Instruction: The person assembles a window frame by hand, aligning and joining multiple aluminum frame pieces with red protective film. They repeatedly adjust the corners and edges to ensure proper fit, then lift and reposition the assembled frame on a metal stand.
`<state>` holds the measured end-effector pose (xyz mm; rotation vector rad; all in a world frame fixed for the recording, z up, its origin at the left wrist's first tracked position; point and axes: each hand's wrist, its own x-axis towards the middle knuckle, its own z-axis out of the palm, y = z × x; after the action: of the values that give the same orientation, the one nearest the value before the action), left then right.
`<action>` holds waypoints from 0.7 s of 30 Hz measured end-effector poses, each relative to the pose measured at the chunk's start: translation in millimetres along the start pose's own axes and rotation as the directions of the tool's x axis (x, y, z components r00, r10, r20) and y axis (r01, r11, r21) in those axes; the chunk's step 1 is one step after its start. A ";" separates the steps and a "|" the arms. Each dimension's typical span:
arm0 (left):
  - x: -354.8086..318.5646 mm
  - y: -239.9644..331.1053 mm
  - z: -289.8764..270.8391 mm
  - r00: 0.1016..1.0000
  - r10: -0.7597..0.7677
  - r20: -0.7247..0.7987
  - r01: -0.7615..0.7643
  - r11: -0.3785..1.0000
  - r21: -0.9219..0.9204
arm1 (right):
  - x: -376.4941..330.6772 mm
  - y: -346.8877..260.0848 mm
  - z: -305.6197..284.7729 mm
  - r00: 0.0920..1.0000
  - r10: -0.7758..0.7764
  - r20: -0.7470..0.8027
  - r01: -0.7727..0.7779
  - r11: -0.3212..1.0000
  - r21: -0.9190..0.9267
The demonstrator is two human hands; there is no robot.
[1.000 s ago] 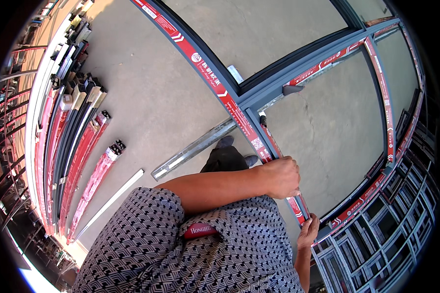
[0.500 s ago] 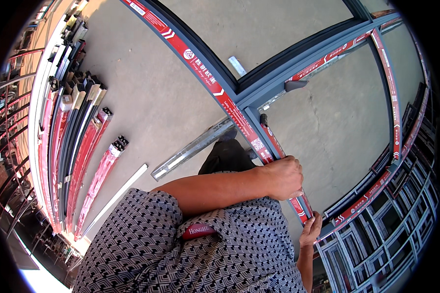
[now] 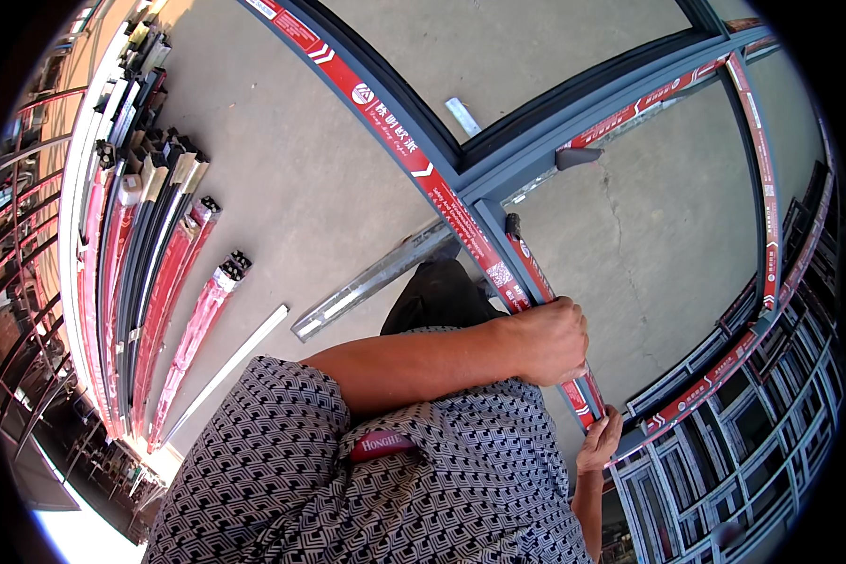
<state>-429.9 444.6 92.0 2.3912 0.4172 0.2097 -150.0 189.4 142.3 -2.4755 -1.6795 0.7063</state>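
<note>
1. Grey window frame (image 3: 461, 221) is being held in front of the body, over the concrete floor (image 3: 282, 188); red printed film is being borne on its rails. Whatever is supporting its far side is not being shown.
2. Left hand (image 3: 550, 341): is being kept closed, fist-like, around the near rail, knuckles up; thumb is being hidden.
3. Right hand (image 3: 600, 439): is being placed lower on the same rail, at its near end, fingers bent over the edge; underside of the grip is being hidden, so tightness cannot be told.
4. Risks, as judged: both holds are being concentrated toward one end, so the far side could be tipped or twisted if its support is poor. Smooth film is being pressed under the palm, so slipping could be caused. The near end is being held close to the stacked frames (image 3: 714, 470), so knocks or pinched fingers could result from a sideways swing.
5. Direction: near rail's long axis is being run from upper left to lower right, its lower end being pointed at the person's right side; bend is being added by the lens. Crossbar (image 3: 536, 146) is being angled off toward upper right. Upper-left end is being cut off by the view, so full length cannot be told.
6. Around: metal channel (image 3: 367, 287) and white strip (image 3: 226, 376) are being left on the floor, near the wrapped profiles (image 3: 146, 273).
</note>
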 end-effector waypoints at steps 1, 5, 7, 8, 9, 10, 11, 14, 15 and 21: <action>0.2 0.2 -0.7 1.000 0.000 0.001 0.000 1.000 0.010 | 0.4 -0.3 0.1 1.000 0.000 -0.006 0.000 1.000 -0.004; 1.2 -1.0 -0.9 1.000 -0.026 -0.006 0.026 0.998 -0.054 | -0.5 6.3 2.3 1.000 -0.006 -0.010 0.006 1.000 -0.024; -0.1 -2.2 -0.1 0.999 -0.031 -0.017 0.029 0.997 -0.074 | 0.1 6.6 2.5 1.000 -0.012 -0.020 0.011 0.999 -0.038; -0.8 -2.6 -0.3 0.999 -0.033 -0.024 0.031 0.996 -0.083 | 0.9 5.9 2.4 1.000 -0.016 -0.017 0.015 0.999 -0.042; -1.7 -2.6 -1.0 1.000 -0.029 -0.009 0.028 0.996 -0.080 | 1.3 4.4 2.4 1.000 -0.021 -0.013 0.020 0.999 -0.046; -2.3 -3.1 -4.5 1.000 -0.025 0.006 0.026 0.997 -0.072 | 2.3 3.5 2.5 1.000 -0.028 -0.012 0.027 0.999 -0.047; -2.9 -3.6 -7.4 1.000 -0.022 0.021 0.023 0.998 -0.065 | 2.2 3.6 1.8 0.999 -0.031 -0.011 0.030 0.998 -0.053; -6.0 -6.5 -11.7 1.000 0.000 0.013 0.000 0.999 -0.051 | 1.5 6.2 1.9 0.998 -0.056 -0.020 0.055 0.997 -0.046; -8.7 -7.4 -14.8 1.000 -0.002 0.029 0.002 1.000 -0.024 | 0.8 7.4 2.1 0.998 -0.058 -0.015 0.057 0.997 -0.048; -36.9 -37.6 -64.1 0.996 -0.044 0.079 0.029 0.984 0.177 | 4.4 1.2 4.0 0.993 -0.103 -0.050 0.102 0.994 -0.028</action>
<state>-490.2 497.4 113.7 2.5521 0.4571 0.0584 -149.2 192.0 136.9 -2.3811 -1.7928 0.6091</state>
